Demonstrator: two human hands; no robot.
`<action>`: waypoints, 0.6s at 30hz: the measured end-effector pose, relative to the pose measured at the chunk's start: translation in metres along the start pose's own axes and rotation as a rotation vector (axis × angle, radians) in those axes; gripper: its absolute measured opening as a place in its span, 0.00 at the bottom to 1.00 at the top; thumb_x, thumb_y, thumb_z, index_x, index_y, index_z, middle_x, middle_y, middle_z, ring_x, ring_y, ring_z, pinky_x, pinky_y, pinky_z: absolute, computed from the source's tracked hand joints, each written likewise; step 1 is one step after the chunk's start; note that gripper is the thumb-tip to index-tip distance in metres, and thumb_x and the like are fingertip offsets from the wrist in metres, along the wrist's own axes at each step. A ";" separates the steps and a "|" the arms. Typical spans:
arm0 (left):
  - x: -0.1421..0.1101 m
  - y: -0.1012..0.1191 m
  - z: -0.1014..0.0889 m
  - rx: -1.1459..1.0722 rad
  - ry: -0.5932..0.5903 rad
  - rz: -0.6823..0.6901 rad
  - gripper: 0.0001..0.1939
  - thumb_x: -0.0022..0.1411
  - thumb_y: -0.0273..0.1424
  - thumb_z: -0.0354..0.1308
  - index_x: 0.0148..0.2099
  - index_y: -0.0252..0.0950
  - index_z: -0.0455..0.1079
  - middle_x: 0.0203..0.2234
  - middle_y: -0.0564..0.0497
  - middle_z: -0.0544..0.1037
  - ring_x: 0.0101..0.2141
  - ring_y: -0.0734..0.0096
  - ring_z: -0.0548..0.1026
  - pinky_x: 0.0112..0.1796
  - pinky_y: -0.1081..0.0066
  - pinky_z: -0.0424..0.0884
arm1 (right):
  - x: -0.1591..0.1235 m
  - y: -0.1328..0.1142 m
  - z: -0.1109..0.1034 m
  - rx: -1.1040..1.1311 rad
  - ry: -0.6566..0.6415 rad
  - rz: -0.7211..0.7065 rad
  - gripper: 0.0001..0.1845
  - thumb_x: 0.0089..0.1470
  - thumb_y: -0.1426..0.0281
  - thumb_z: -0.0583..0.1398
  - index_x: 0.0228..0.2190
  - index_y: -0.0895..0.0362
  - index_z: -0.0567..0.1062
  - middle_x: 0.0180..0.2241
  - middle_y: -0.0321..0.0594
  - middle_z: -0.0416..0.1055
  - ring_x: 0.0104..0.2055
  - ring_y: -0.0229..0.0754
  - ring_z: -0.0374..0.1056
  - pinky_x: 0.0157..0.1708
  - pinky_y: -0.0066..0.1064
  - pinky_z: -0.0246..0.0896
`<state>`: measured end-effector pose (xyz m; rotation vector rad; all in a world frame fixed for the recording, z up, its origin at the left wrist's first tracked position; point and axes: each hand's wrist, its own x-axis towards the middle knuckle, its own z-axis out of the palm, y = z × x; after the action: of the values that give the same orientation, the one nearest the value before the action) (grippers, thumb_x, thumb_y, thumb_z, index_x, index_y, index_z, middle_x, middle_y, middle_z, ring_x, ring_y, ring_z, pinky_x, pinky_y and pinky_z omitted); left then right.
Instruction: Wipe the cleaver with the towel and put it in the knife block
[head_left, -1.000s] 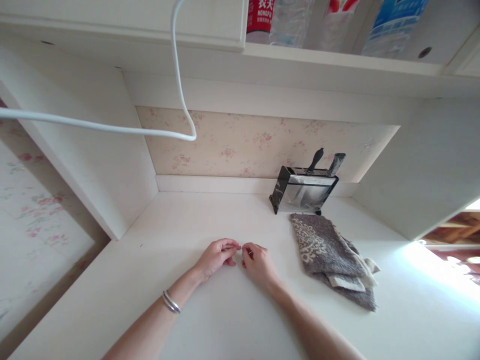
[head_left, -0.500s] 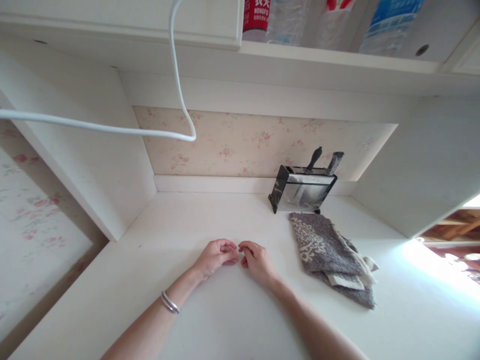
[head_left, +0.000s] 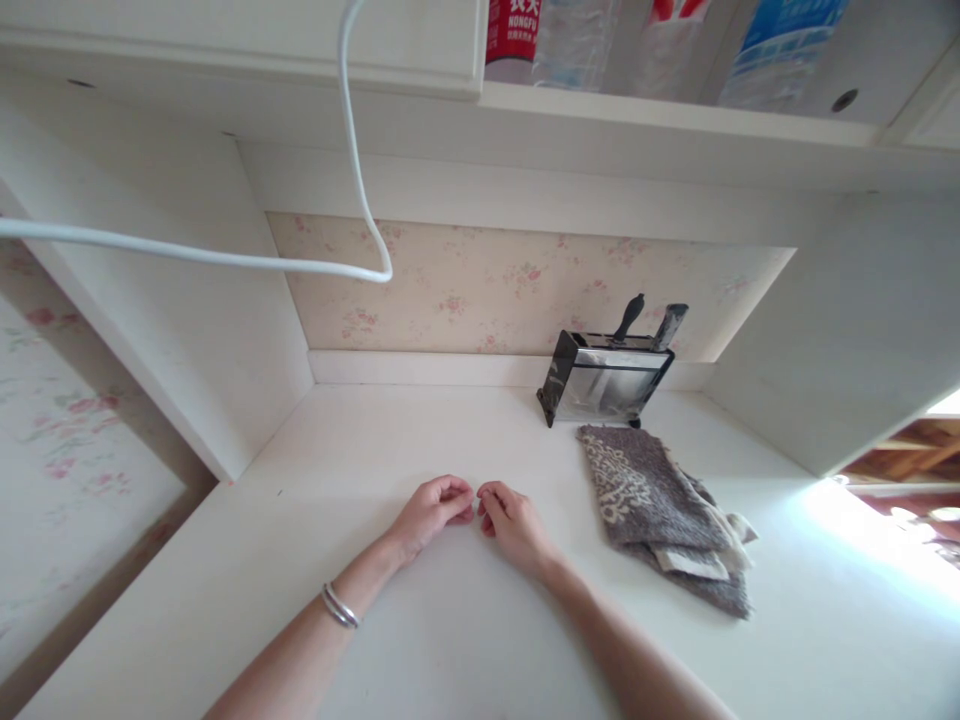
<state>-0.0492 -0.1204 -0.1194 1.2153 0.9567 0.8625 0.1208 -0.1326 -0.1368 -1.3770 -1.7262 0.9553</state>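
Just above the white countertop [head_left: 420,640], my left hand [head_left: 433,510] has its thumb and fingers pressed together in a pinch. Facing it, with a narrow gap between the fingertips, my right hand [head_left: 512,522] is pinched in the same way. If anything thin or tiny is between the fingers, it is too small to make out. Two silver bangles [head_left: 340,606] circle my left wrist. Right of my right hand lies a folded grey-brown towel [head_left: 652,500] with a cream pattern, touched by neither hand.
A black and silver knife block [head_left: 607,385] with two handles sticking up stands by the floral back wall [head_left: 450,290]. A white cable [head_left: 225,258] hangs across the upper left. Overhead, a shelf [head_left: 675,115] holds several plastic bottles [head_left: 577,45]. White side panels [head_left: 172,280] flank the counter.
The fingers of both hands have shifted very slightly, and my right fingertips are drawn in a little closer together. Everything else stays in place.
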 end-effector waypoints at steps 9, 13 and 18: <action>0.001 -0.003 -0.001 -0.066 0.007 -0.003 0.20 0.46 0.37 0.68 0.39 0.34 0.68 0.30 0.51 0.73 0.33 0.71 0.73 0.40 0.67 0.69 | -0.002 -0.006 -0.004 -0.073 -0.025 -0.051 0.16 0.61 0.63 0.47 0.32 0.56 0.71 0.22 0.34 0.69 0.25 0.35 0.65 0.29 0.25 0.59; 0.003 -0.006 -0.001 -0.094 0.007 -0.007 0.17 0.55 0.44 0.59 0.38 0.34 0.66 0.25 0.53 0.71 0.27 0.72 0.72 0.34 0.67 0.71 | -0.004 -0.009 -0.006 -0.092 -0.049 -0.083 0.16 0.60 0.66 0.47 0.29 0.56 0.71 0.24 0.35 0.70 0.26 0.35 0.65 0.29 0.25 0.58; 0.004 -0.002 0.000 -0.038 0.006 0.003 0.16 0.58 0.44 0.54 0.37 0.34 0.65 0.19 0.58 0.64 0.19 0.77 0.65 0.24 0.74 0.65 | -0.002 -0.002 -0.004 -0.059 -0.072 -0.038 0.14 0.58 0.70 0.47 0.26 0.56 0.69 0.24 0.34 0.71 0.26 0.34 0.65 0.30 0.24 0.57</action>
<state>-0.0476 -0.1176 -0.1219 1.1826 0.9394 0.8839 0.1237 -0.1346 -0.1333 -1.3575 -1.8409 0.9501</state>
